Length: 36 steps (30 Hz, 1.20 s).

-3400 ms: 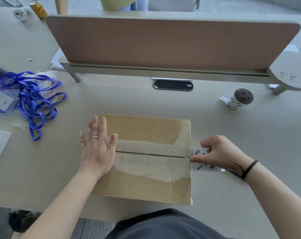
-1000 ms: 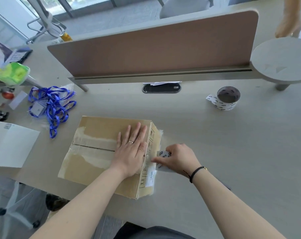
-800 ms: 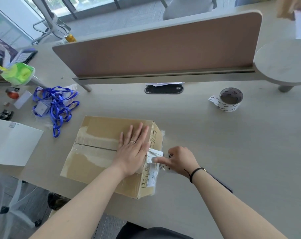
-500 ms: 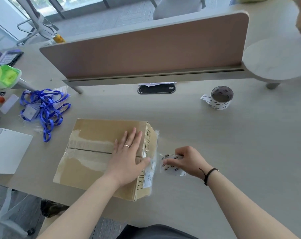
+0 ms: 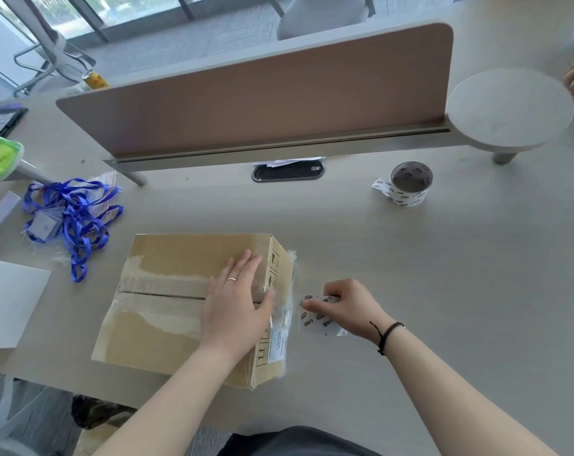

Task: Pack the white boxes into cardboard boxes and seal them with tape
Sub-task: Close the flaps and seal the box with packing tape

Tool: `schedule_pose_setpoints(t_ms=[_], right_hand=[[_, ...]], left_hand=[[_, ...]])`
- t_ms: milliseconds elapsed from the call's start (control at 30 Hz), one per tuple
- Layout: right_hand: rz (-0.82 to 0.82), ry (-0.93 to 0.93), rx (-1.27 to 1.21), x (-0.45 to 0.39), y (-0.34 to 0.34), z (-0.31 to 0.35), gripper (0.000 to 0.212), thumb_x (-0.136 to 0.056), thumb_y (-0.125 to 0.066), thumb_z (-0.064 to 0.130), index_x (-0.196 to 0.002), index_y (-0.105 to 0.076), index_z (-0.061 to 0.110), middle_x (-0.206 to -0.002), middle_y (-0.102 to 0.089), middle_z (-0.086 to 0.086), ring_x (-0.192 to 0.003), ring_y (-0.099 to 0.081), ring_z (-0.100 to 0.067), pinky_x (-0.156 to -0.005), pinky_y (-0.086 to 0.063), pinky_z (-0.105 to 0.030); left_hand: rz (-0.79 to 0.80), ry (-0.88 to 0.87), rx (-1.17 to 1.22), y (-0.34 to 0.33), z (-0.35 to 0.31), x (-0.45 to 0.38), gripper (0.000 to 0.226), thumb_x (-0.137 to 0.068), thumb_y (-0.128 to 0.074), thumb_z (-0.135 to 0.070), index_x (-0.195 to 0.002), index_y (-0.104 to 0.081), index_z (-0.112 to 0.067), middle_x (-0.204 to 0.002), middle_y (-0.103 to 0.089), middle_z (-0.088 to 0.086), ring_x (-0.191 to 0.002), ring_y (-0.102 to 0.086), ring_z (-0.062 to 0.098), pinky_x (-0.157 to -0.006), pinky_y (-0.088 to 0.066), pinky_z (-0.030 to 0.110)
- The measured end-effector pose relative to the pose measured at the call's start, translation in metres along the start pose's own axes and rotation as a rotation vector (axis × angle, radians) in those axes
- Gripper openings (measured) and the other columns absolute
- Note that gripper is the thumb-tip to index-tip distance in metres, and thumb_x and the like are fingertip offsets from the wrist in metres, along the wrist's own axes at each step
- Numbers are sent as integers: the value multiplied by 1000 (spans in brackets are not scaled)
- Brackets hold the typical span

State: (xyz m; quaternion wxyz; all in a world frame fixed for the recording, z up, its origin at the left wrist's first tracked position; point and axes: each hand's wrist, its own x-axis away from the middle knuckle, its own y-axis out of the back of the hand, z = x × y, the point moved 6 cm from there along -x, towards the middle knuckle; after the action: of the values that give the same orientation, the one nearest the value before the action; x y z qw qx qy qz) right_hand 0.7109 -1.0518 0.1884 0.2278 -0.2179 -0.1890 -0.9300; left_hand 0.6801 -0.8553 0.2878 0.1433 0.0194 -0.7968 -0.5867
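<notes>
Cardboard box: one only, lying closed near the front edge of the pale desk, its two top flaps meeting in a dark seam under a strip of clear tape that looks torn and patchy. It is a brown, rectangular corrugated carton with printed handling marks and a white label on its right side.

The left hand lies flat on the right part of the box top, fingers straight and together, thumb hooked over the right edge; a ring sits on one finger. The right hand rests on the desk just right of the box, fingers curled, pinching a piece of printed tape, white with dark lettering, which does not clearly reach the box. A dark band circles that wrist.

Further back on the right stands one tape roll, round and hollow, a loose tail sticking out to its left. To the left lies a tangle of blue lanyards, glossy ribbon, and one white sheet at the desk's left edge. A long brownish divider panel crosses the back.
</notes>
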Motion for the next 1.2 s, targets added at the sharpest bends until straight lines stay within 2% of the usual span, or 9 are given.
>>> schedule_pose_setpoints(t_ms=[167, 333, 433, 533, 700, 833, 967, 1100, 1200], right_hand=[[10, 6, -6, 1, -5, 4, 53, -76, -80, 50, -61, -42, 17, -56, -42, 5, -54, -39, -14, -51, -32, -25], [20, 5, -18, 4, -7, 4, 51, -77, -79, 52, -63, -45, 16, -59, -42, 2, -55, -38, -15, -52, -30, -26], [9, 2, -12, 4, -6, 6, 51, -77, -79, 51, -63, -46, 16, -58, -44, 4, -55, -39, -15, -52, -31, -26], [8, 3, -8, 3, -7, 7, 52, -77, -80, 52, -63, -44, 16, -59, -44, 3, -56, -39, -15, -52, -31, -26], [14, -5, 7, 5, -8, 4, 57, -78, -80, 52, -58, -38, 19, -53, -41, 8, -51, -37, -13, -48, -29, -24], [16, -3, 33, 6, -8, 3, 61, -78, -80, 54, -56, -34, 20, -52, -38, 9, -50, -34, -12, -45, -26, -24], [14, 12, 62, 7, -10, 2, 62, -79, -78, 57, -58, -33, 20, -52, -35, 10, -51, -32, -14, -45, -25, -25], [20, 27, 72, 10, -11, 4, 61, -83, -75, 56, -60, -30, 20, -51, -32, 11, -49, -29, -12, -44, -23, -22], [21, 29, 74, 10, -10, 3, 59, -83, -73, 57, -63, -33, 19, -58, -34, 6, -56, -30, -16, -48, -24, -27]], left_hand=[[-56, 46, -45, 2, -7, -1, 57, -93, -58, -39, -147, -44, -32, -160, -34, -17, -150, -26, 12, -113, -37, 51], [-65, 70, -39, -2, -16, -2, 55, -93, -60, -28, -146, -45, -25, -160, -37, -8, -149, -29, 20, -110, -39, 59], [8, 34, -74, -5, -14, -3, 62, -96, -56, -28, -154, -33, -25, -164, -28, -6, -153, -19, 23, -114, -34, 59], [131, -18, -100, -8, -9, -3, 76, -95, -55, -28, -160, -14, -27, -169, -11, -5, -155, -5, 23, -119, -27, 57], [289, -54, -155, -7, -6, -2, 95, -95, -58, -31, -160, 11, -28, -167, 15, -12, -154, 16, 20, -123, -15, 58], [352, -70, -214, -6, -6, -3, 102, -92, -60, -34, -158, 18, -30, -164, 23, -17, -153, 20, 19, -123, -20, 56], [294, -55, -153, -3, -7, 1, 98, -89, -60, -32, -160, 8, -34, -165, 15, -23, -154, 14, 13, -122, -24, 54], [118, -18, -82, -3, -10, 10, 75, -91, -55, -25, -157, -21, -37, -165, -7, -26, -155, -1, 10, -123, -19, 56], [29, 40, -51, -3, -14, 7, 61, -94, -54, -23, -150, -35, -37, -162, -20, -26, -154, -13, 12, -121, -23, 56]])
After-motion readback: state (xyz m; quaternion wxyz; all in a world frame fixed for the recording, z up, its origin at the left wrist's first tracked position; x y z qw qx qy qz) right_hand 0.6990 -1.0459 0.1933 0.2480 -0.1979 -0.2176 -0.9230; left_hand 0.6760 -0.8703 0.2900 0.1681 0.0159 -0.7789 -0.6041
